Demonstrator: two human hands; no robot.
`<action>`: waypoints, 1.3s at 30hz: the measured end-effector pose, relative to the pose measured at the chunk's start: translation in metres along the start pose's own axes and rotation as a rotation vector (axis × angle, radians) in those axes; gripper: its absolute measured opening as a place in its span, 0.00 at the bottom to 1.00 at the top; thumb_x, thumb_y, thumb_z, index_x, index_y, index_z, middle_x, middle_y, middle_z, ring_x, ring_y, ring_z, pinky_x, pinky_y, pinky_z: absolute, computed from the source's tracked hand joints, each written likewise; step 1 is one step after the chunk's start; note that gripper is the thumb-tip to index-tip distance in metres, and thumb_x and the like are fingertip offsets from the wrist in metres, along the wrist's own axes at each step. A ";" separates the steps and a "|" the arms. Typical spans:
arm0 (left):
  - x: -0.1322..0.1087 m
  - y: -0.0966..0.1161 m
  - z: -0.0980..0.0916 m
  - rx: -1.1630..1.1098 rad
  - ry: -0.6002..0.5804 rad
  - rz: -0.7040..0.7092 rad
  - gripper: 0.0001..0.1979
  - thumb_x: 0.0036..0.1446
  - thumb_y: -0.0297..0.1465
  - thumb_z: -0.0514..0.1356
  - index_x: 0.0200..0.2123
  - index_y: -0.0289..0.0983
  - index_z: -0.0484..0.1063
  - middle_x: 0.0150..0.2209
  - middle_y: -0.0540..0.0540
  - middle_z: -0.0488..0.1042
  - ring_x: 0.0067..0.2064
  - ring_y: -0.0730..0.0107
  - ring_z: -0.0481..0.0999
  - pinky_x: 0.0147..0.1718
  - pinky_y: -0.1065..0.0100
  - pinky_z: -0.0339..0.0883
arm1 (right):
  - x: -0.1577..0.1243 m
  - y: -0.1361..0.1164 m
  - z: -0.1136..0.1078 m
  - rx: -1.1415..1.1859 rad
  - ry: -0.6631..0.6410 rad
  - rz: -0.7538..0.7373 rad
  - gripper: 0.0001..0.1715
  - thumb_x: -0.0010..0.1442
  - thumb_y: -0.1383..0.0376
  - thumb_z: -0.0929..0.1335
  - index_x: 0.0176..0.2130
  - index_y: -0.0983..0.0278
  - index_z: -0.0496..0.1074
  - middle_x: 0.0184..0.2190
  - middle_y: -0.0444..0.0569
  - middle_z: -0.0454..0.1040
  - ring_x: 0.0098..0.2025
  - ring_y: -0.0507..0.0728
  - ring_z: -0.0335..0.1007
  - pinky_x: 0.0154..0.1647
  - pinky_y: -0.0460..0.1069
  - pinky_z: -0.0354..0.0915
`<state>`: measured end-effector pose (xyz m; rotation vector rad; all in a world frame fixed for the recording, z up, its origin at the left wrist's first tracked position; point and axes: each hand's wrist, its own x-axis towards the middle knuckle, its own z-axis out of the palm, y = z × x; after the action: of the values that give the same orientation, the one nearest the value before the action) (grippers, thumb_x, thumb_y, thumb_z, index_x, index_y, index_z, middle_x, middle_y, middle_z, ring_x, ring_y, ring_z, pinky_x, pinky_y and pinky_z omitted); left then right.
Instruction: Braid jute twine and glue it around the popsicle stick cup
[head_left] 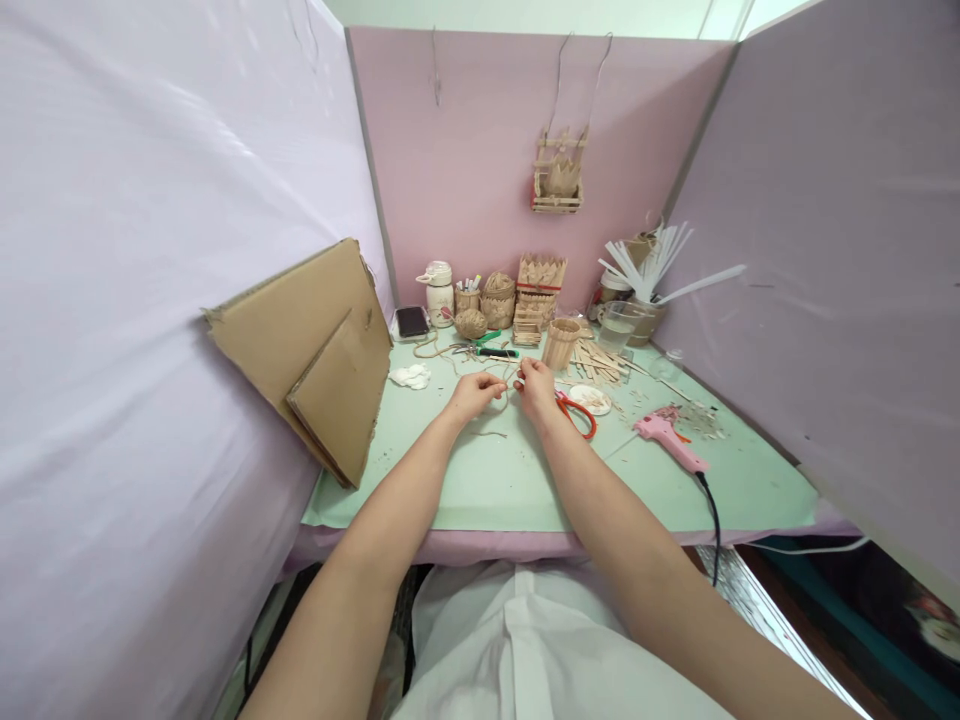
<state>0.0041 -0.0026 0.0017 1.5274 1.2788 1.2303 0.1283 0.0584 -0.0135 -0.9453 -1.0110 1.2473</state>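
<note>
Over the middle of the green tabletop (495, 490), my two hands are close together. My left hand (477, 394) is closed in a pinch on a thin piece of twine (511, 372). My right hand (535, 388) pinches the same twine a short distance to the right; the exact fingertip contact is too small to make out. Below my hands lies a short loose strand of twine (489, 434). The twine ball (471, 324) rests farther back. Red-handled scissors (579, 416) lie beside my right wrist, partly hidden by it. A wooden-stick cup (561, 344) stands just beyond my right hand.
A pink glue gun (671, 442) with a black cord lies at right. Loose wooden sticks (598, 362) and a small white dish (590, 400) are nearer. Cardboard sheets (315, 350) lean at left. Pliers (496, 352), a white bottle (440, 295) and stick-built crafts (540, 290) stand behind.
</note>
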 end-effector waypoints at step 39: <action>0.002 0.003 -0.002 -0.326 0.007 -0.089 0.13 0.44 0.37 0.64 0.27 0.32 0.74 0.24 0.49 0.70 0.23 0.80 0.64 0.23 0.74 0.54 | -0.021 -0.011 0.009 0.080 -0.263 0.058 0.16 0.41 0.55 0.73 0.28 0.63 0.72 0.29 0.43 0.73 0.28 0.49 0.65 0.27 0.44 0.60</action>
<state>0.0024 -0.0016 0.0053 1.2213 1.0767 1.3143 0.1218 0.0364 -0.0019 -0.7665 -1.1351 1.4776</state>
